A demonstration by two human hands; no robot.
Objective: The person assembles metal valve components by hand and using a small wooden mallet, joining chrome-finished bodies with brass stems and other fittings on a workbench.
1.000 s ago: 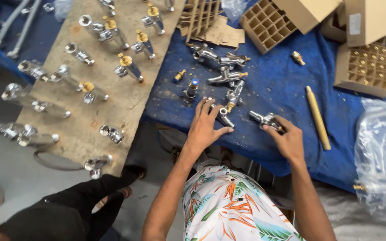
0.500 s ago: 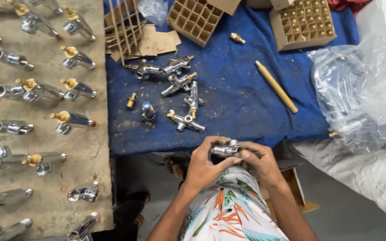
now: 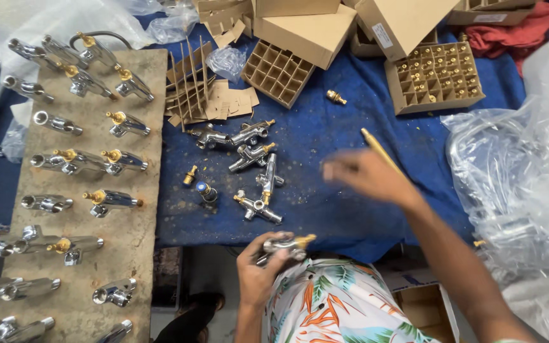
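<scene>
My left hand (image 3: 258, 270) grips a chrome tap body with a brass end (image 3: 285, 244) close to my chest, just below the blue cloth's (image 3: 338, 209) front edge. My right hand (image 3: 366, 174) is blurred and stretched out over the blue cloth, empty, fingers loosely apart, beside a yellow stick (image 3: 378, 148). Several more chrome tap bodies (image 3: 258, 181) lie in a loose pile on the cloth, left of my right hand. A small brass fitting (image 3: 190, 175) and a blue-topped part (image 3: 206, 190) lie to their left.
A brown board (image 3: 141, 222) at left carries rows of chrome taps (image 3: 112, 200). Open cardboard boxes with grid dividers stand at the back, one empty (image 3: 277, 71), one holding brass parts (image 3: 436, 76). Clear plastic bags (image 3: 522, 184) are heaped at right. A loose brass piece (image 3: 335, 97) lies near the boxes.
Both hands were together on the tap body near my chest. My right hand has let go and reached forward over the cloth; my left hand keeps the tap.
</scene>
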